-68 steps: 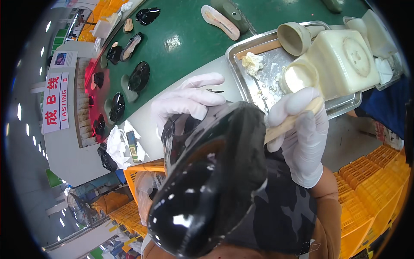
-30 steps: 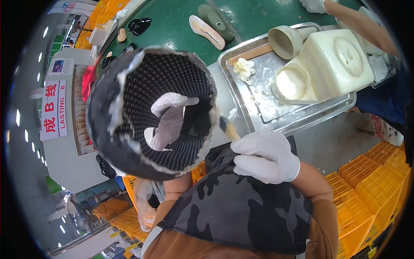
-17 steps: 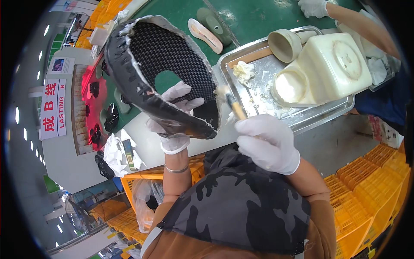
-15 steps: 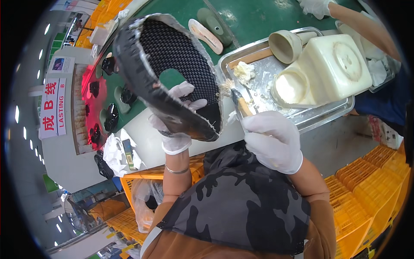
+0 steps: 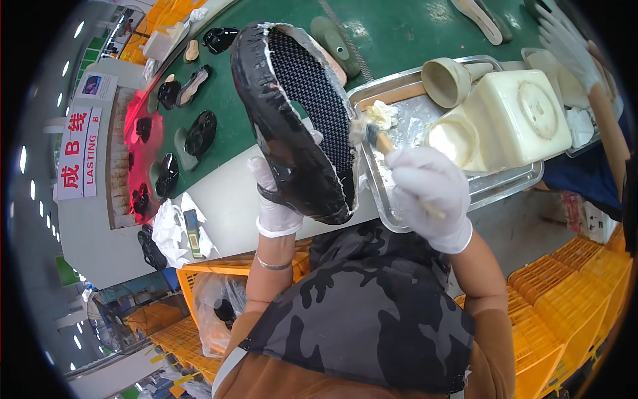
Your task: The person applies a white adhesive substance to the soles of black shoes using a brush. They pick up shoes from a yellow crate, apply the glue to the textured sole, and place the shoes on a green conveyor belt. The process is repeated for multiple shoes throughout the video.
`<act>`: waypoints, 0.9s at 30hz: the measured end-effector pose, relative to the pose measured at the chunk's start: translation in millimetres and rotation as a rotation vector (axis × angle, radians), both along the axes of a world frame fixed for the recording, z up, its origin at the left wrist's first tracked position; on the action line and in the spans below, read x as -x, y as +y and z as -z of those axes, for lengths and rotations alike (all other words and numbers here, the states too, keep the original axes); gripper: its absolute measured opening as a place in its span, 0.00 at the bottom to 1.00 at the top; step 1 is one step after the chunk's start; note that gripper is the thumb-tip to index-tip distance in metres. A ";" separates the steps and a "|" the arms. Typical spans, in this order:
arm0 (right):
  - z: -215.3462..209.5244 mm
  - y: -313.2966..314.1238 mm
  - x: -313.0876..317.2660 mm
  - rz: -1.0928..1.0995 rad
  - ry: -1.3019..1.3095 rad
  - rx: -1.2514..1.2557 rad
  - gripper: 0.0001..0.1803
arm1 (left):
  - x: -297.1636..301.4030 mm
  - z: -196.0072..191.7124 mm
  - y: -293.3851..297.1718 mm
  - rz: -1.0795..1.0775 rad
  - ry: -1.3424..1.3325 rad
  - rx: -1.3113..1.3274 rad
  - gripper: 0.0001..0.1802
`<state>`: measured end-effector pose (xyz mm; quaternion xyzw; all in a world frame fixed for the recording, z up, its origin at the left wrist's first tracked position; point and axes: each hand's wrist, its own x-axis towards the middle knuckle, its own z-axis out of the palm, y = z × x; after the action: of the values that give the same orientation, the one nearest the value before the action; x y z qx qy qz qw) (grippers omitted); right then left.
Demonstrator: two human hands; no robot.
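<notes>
My left hand (image 5: pixel 278 216), in a white glove, grips a glossy black shoe upper (image 5: pixel 289 163) from beneath. Its open side is turned to the right, with a dark woven insole (image 5: pixel 316 100) inside a rough, whitish edge. Part of that hand is hidden behind the upper. A brush with a wooden handle (image 5: pixel 383 142) is in my gloved right hand (image 5: pixel 430 193), fingers closed round the handle. Its pale bristles (image 5: pixel 359 130) are at the right edge of the upper, seemingly touching it.
A metal tray (image 5: pixel 522 176) at right holds a cream plastic container (image 5: pixel 512 106), a beige cup (image 5: pixel 444 83) and whitish paste (image 5: pixel 383 114). Black shoe uppers (image 5: pixel 201 133) lie on the green surface. Crumpled paper (image 5: pixel 169 233) sits at left. Another person's gloved hand (image 5: pixel 568 50) is far right.
The upper has moved right and turned, showing more of its black outer side. The brush has shifted slightly right and up beside its edge. The other person's hand has moved right.
</notes>
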<state>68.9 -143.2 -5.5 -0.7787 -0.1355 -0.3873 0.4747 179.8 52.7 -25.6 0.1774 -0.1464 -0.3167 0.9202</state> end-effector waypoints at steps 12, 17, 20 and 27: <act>-12.0 -3.1 12.7 -0.025 0.117 0.066 0.14 | 2.0 -4.0 10.9 0.132 -0.051 -0.291 0.46; -6.3 -6.1 -13.1 0.022 -0.112 -0.199 0.11 | 10.6 -1.0 8.0 0.082 0.125 -0.167 0.47; -23.8 -7.3 3.7 0.034 -0.023 -0.064 0.10 | 15.4 -5.9 3.1 0.010 0.112 -0.179 0.47; -19.0 -10.3 -3.9 0.039 -0.018 -0.048 0.10 | 19.4 -15.3 -1.4 -0.048 0.065 -0.395 0.51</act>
<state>72.8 -153.4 13.4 -0.7659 -0.1153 -0.4067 0.4844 160.4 51.3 -10.4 0.3478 -0.0473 -0.3228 0.8790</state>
